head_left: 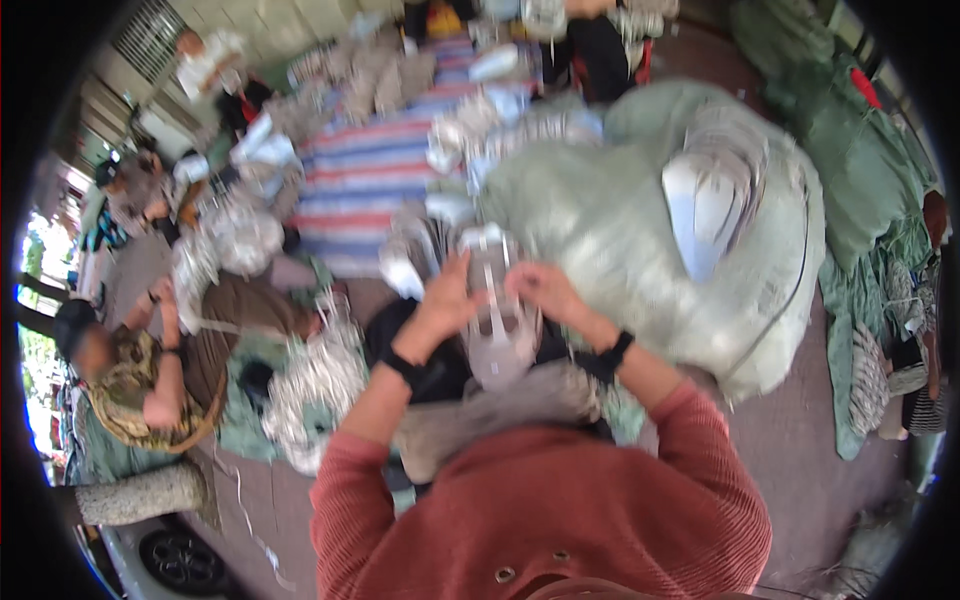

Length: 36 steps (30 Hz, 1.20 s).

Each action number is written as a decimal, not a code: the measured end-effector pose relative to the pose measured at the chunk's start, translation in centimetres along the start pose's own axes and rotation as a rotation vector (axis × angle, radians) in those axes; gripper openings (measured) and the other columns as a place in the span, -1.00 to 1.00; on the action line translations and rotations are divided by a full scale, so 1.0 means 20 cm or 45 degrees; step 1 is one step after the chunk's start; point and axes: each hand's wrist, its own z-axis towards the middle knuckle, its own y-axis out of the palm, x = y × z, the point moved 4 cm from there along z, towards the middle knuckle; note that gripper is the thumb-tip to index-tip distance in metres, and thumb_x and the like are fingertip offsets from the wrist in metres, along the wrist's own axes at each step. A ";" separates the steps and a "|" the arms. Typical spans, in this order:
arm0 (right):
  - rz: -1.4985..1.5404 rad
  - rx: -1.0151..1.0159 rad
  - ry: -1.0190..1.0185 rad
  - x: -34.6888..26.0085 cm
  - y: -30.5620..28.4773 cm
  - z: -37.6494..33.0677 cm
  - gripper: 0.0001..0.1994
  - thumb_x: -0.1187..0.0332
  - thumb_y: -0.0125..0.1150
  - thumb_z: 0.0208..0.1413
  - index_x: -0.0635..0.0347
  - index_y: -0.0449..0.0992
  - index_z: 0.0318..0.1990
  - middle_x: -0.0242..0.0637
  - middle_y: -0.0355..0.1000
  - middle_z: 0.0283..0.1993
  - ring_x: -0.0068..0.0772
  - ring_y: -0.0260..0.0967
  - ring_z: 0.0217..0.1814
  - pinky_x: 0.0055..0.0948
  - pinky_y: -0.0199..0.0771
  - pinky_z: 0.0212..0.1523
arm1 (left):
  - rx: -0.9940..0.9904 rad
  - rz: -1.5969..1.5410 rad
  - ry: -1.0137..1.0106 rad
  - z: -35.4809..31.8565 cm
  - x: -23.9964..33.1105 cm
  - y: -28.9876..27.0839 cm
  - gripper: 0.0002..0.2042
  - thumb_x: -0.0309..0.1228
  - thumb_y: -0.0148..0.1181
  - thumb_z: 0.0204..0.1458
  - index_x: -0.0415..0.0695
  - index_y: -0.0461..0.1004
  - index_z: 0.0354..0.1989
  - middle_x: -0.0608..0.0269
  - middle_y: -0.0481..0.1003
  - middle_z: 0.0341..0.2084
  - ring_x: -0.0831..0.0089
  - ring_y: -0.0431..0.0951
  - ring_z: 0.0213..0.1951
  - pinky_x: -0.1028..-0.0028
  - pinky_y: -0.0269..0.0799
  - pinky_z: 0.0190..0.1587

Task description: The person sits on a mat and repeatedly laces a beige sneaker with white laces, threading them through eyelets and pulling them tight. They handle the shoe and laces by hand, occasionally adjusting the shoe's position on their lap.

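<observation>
A grey and white shoe upper (497, 350) lies upright before me over my lap, its toe end toward me. My left hand (447, 300) grips its left edge, the thumb reaching over the front. At the right edge my right hand (548, 290) has its fingers bent and pinched against the upper; any lace between them is too blurred to see. Both wrists wear black bands. Just beyond my left hand stands a stack of similar uppers (408, 250). A heap of white laces (318, 390) lies left of my lap.
A big pale green sack (600, 200) bulges at the right, bearing nested shoe uppers (715, 190). A striped sheet (345, 190) spreads ahead with more piles. At the left sits a person in a camouflage top (140, 385); others sit farther back. Green sacks (850, 150) line the far right.
</observation>
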 end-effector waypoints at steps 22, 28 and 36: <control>-0.814 0.062 -0.316 -0.28 0.07 -0.07 -0.95 0.34 0.31 -0.10 -0.04 0.55 -0.45 -0.52 0.41 -0.44 -0.40 0.34 -0.24 -0.34 0.10 -0.18 | 0.009 -0.395 -0.347 -0.18 0.07 -0.04 -0.68 -0.49 0.29 -0.06 -0.18 0.18 -0.33 0.14 0.33 -0.67 0.32 0.37 -0.58 0.36 0.31 -0.45; -0.823 -0.042 -0.319 -0.30 0.07 -0.06 -0.96 0.42 0.23 -0.08 0.05 0.49 -0.47 -0.42 0.42 -0.43 -0.31 0.38 -0.24 -0.31 0.18 -0.18 | -0.030 -0.358 -0.383 -0.19 0.05 -0.01 -0.68 -0.50 0.27 -0.04 -0.19 0.16 -0.31 0.08 0.36 -0.62 0.18 0.43 -0.51 0.28 0.34 -0.39; -0.444 0.016 -0.176 -0.22 0.10 -0.05 -0.94 0.51 0.24 -0.11 0.20 0.50 -0.44 -0.29 0.39 -0.41 -0.24 0.38 -0.26 -0.33 0.32 -0.20 | -0.034 -0.325 -0.373 -0.19 0.04 -0.01 -0.67 -0.50 0.26 -0.04 -0.20 0.15 -0.29 0.04 0.37 -0.59 0.10 0.46 -0.48 0.25 0.35 -0.37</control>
